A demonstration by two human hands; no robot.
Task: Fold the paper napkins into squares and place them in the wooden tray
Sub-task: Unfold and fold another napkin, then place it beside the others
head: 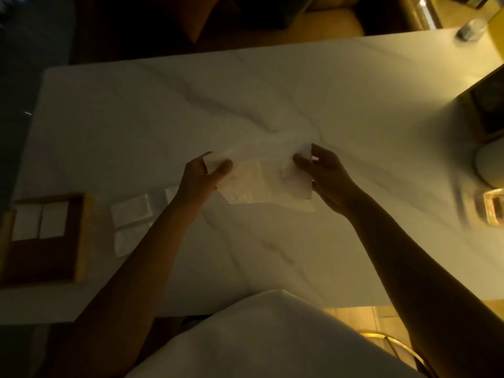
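Note:
Both my hands hold one thin white paper napkin (261, 181) over the middle of the white marble table (272, 91). My left hand (201, 177) pinches its left edge and my right hand (324, 173) pinches its right edge; the sheet looks partly folded and blurred. At the left edge stands the wooden tray (81, 241), with two folded white squares (41, 221) side by side in its far half. Between the tray and my left forearm lie more white napkins (131, 214) flat on the table, partly hidden by the arm.
A gold-coloured object (491, 207) and a pale rounded object (488, 165) sit at the right edge. A dark box-like object (488, 105) stands further back on the right. A clear container (471, 28) is at the far right corner. Chairs stand beyond the far edge.

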